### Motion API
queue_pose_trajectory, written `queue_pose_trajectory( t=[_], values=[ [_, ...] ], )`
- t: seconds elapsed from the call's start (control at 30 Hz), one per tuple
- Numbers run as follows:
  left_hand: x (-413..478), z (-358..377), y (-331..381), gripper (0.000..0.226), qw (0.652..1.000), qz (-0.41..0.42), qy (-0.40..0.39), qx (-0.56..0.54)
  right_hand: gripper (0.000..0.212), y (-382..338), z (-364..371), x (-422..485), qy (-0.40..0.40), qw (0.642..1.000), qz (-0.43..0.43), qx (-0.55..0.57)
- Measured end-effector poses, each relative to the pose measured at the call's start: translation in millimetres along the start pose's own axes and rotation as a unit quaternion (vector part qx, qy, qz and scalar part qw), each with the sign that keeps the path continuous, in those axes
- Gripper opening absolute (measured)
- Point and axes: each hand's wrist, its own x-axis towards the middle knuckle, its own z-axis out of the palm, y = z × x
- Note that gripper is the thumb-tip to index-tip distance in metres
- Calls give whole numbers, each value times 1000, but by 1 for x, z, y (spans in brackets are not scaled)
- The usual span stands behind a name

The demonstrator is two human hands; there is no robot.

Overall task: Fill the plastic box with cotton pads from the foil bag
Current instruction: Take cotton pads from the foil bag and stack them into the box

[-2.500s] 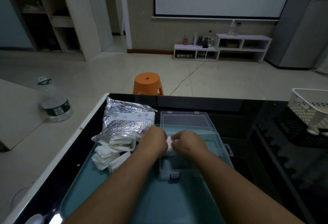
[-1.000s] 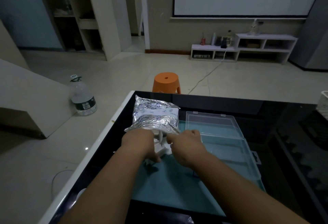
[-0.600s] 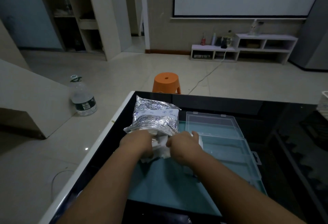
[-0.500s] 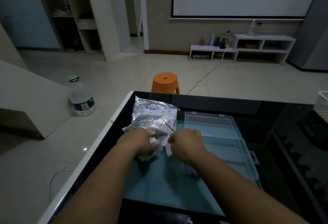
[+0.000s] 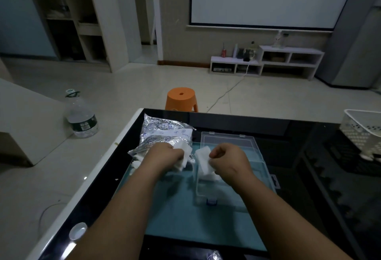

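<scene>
Now the left hand (image 5: 165, 156) grips a bunch of pads (image 5: 185, 157) at the mouth of the bag (image 5: 162, 134). The right hand (image 5: 228, 161) pinches a white stack (image 5: 203, 161) over the open box (image 5: 206, 197). Bag and box lie side by side on a mat (image 5: 181, 218). Both point long-ways away from the person, and the bag's mouth faces the person.

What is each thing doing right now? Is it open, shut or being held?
foil bag: open, lying flat
plastic box: lid open, laid back
left hand: grips loose pads
right hand: pinches a pad stack over the box
water bottle: upright on the floor
</scene>
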Motion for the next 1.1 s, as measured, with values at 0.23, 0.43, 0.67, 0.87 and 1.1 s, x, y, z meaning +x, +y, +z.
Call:
queue_pose_trajectory(
  t=[0.23, 0.43, 0.67, 0.87, 1.1],
  values=[
    [14, 0, 1, 10, 998, -31, -7, -48, 35, 8, -10, 14, -12, 1000, 25, 10],
    [9, 2, 2, 13, 972, -104, -109, -179, 37, 8, -7, 21, -9, 999, 48, 1],
    [12, 5, -7, 21, 983, 24, -132, 127, 42, 10, -13, 19, -10, 998, 58, 12],
    [12, 18, -8, 42, 966, 59, -157, 198, 45, 9, -10, 17, -11, 998, 56, 11],
    [15, 32, -14, 50, 927, 72, -181, 320, 45, 7, -6, 15, -22, 999, 47, 8]
  ],
)
